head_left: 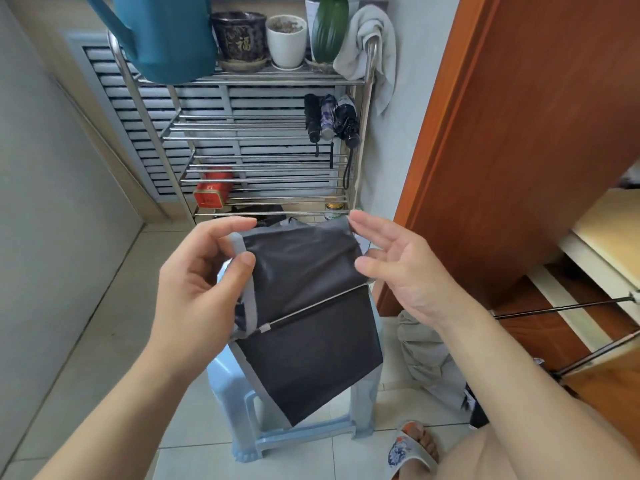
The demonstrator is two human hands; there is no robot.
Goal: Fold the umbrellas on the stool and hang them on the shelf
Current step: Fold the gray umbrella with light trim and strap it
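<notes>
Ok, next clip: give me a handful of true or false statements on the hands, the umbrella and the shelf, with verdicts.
1. Both the left hand and the right hand pinch the dark umbrella canopy. True.
2. No umbrella hangs on the shelf. False: three folded umbrellas hang at its right side.
3. The stool under the canopy is light blue. True.
4. A red tin sits on the shelf's top tier. False: it sits on a lower tier.
5. The top tier holds plant pots. True.
</notes>
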